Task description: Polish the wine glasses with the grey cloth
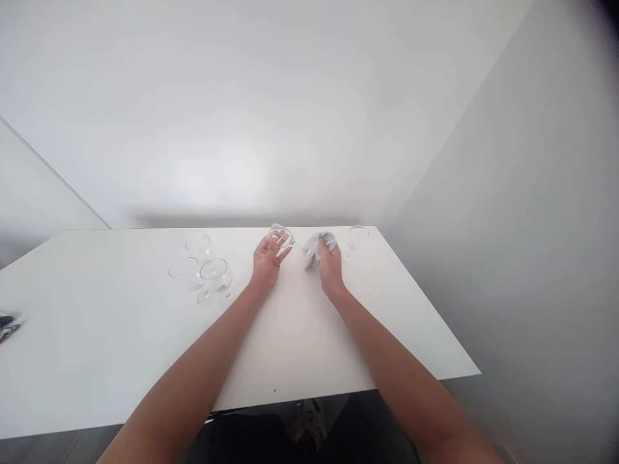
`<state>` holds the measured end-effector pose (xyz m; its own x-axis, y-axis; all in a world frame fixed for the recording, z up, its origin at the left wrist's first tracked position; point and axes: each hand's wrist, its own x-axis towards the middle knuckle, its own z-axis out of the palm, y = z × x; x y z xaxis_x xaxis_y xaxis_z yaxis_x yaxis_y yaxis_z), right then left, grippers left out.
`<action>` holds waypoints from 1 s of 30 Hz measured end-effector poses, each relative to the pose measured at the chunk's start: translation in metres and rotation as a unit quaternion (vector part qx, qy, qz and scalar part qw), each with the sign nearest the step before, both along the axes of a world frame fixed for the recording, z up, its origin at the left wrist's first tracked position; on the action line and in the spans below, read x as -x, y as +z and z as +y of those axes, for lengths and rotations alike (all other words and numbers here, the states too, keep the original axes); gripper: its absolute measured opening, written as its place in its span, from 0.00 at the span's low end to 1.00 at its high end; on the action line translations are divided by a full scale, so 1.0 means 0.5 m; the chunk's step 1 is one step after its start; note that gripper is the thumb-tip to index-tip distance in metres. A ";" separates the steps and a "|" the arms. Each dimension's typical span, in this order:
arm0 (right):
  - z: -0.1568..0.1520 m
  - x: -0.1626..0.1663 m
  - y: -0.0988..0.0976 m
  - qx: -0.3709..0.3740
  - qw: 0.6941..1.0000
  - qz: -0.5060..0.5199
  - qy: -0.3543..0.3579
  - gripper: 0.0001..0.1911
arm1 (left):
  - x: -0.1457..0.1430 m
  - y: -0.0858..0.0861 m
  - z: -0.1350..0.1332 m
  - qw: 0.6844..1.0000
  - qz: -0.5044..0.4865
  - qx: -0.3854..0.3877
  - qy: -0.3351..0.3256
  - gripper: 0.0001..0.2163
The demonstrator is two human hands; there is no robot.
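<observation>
1. Head view: my left hand [267, 261] cradles the bowl of a stemmed glass [282, 238], lying sideways, fingers loosely curled under it.
2. My right hand [329, 264] is closed around a grey cloth [320, 246] bunched over the foot end of that glass; the stem runs between my two hands.
3. Both hands sit near the far edge of the white bench [290, 335].
4. Left of my left hand stand three round glasses [200, 265], close together.
5. Just right of my right hand stands another glass [357, 236], apart from it.
</observation>
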<state>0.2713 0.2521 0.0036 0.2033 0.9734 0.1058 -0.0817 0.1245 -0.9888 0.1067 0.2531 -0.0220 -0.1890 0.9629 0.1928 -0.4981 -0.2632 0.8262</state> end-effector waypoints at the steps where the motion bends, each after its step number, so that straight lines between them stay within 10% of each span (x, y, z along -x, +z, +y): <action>1: 0.001 0.004 0.001 0.035 0.996 0.055 0.053 0.20 | -0.001 0.000 0.000 1.000 0.006 -0.008 -0.004 0.21; 5: 0.017 0.003 0.002 0.128 0.954 0.221 0.155 0.19 | -0.009 0.001 -0.003 0.996 0.034 -0.057 -0.059 0.25; 11: 0.032 -0.011 -0.003 0.186 0.963 0.161 0.109 0.16 | -0.022 0.002 -0.010 0.986 0.096 -0.095 -0.100 0.24; 19: -0.003 0.013 0.001 -0.190 0.976 -0.095 0.044 0.15 | -0.012 0.015 -0.010 0.991 0.024 -0.072 -0.109 0.17; 26: 0.022 0.021 -0.003 0.216 0.955 0.101 0.178 0.16 | -0.014 0.019 -0.007 0.989 -0.010 -0.099 -0.111 0.22; 30: 0.009 0.025 -0.010 0.082 0.993 0.020 0.086 0.15 | -0.020 0.025 -0.011 0.990 -0.001 -0.094 -0.105 0.19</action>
